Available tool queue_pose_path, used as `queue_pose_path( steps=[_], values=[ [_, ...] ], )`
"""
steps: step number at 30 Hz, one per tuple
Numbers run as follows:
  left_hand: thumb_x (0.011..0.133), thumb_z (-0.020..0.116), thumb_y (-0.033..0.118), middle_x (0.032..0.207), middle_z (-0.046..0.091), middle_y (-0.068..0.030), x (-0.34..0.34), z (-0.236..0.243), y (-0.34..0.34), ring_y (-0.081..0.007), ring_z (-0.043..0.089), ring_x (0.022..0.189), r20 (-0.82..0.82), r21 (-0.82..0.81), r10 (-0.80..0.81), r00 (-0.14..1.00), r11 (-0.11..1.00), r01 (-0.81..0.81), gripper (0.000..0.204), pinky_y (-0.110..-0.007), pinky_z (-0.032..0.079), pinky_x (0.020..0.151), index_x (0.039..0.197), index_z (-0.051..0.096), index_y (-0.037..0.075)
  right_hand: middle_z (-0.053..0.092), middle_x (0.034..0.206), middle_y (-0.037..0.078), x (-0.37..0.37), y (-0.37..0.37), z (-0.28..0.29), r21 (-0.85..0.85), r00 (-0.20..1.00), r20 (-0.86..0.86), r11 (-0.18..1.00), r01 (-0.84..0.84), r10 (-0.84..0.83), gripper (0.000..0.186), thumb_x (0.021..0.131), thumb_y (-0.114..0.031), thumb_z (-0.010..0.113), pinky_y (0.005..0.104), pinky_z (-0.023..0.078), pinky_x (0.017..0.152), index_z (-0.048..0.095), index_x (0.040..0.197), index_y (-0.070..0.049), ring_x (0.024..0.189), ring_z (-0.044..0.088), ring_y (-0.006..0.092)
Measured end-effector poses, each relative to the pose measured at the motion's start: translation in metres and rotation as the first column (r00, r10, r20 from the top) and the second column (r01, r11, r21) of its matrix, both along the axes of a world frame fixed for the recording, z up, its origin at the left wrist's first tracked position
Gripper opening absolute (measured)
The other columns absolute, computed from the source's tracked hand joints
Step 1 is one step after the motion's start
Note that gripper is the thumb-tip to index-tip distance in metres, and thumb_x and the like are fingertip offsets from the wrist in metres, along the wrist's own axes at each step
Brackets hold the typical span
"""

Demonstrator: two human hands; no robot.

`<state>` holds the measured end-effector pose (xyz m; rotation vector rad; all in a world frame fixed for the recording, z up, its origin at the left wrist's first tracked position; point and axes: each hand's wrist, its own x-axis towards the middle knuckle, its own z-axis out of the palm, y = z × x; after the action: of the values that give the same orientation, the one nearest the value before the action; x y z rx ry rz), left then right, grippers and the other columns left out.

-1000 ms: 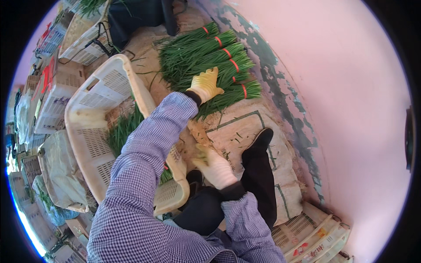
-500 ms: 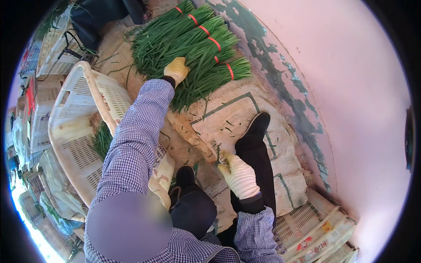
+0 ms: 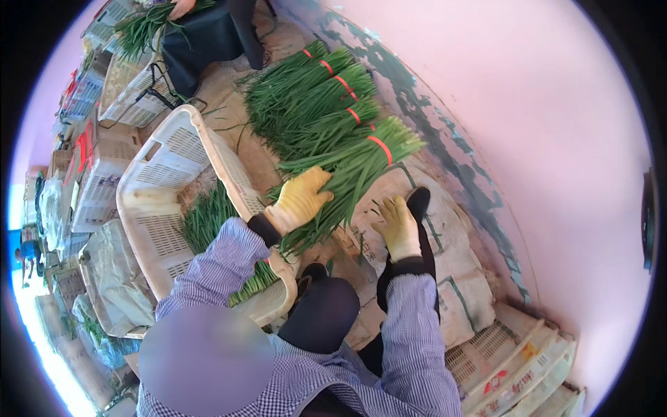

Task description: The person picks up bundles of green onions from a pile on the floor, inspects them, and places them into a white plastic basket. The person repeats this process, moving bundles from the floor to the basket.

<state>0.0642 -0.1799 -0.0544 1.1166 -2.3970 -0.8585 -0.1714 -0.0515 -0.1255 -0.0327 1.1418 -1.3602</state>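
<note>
My left hand (image 3: 303,198), in a yellow-and-white glove, is closed around the leafy part of a bunch of garlic chives (image 3: 361,168). A red band circles this bunch near its pale cut ends, which point toward the wall. Beyond it, several more banded chive bunches (image 3: 306,104) lie in a row on the floor sacking. My right hand (image 3: 398,226), gloved the same way, is held with fingers stretched out beside my shoe, apart from the bunch. At my left stands a white plastic crate (image 3: 132,198) with chives (image 3: 208,219) inside; my left forearm crosses over it.
A pink wall (image 3: 542,118) with peeling paint curves along the right. Stacked crates (image 3: 514,361) stand behind my right side. At the far left another person's hand (image 3: 182,8) holds greens beside a crate (image 3: 128,87). More crates and sacks (image 3: 121,271) line the left.
My left hand has drawn the nearest chive bunch toward me, away from the row. My right hand has moved forward and its fingers have spread. The view has shifted, bringing another person's hand into sight.
</note>
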Motion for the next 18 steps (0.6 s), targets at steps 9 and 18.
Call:
queue_pose_path(
  steps=[9, 18],
  values=[
    [0.074, 0.077, 0.014, 0.122, 0.056, -0.0195, 0.005, 0.071, 0.062, -0.0380, 0.057, 0.113, 0.163, -0.029, -0.194, 0.967, 0.979, 0.201, 0.069, -0.044, 0.048, 0.094, 0.138, 0.052, 0.006, 0.063, 0.121, 0.007, -0.004, -0.005, 0.066, -0.420, 0.950, 0.129, 0.853, 0.311, -0.283, 0.061, 0.077, -0.015, 0.084, 0.0419, 0.049, 0.099, 0.055, 0.130, -0.005, 0.110, 0.060, 0.0238],
    [0.092, 0.067, 0.038, 0.129, 0.060, -0.0177, 0.009, 0.094, 0.062, -0.0350, 0.064, 0.107, -0.116, 0.618, 0.152, 0.982, 0.784, -0.048, 0.051, -0.042, 0.053, 0.091, 0.131, 0.060, 0.005, 0.064, 0.120, 0.007, -0.028, 0.024, 0.164, -0.450, 0.860, -0.486, 0.888, -0.096, -0.153, 0.053, 0.076, 0.008, 0.077, 0.0366, 0.054, 0.094, 0.056, 0.123, -0.004, 0.108, 0.063, 0.0197]
  ],
)
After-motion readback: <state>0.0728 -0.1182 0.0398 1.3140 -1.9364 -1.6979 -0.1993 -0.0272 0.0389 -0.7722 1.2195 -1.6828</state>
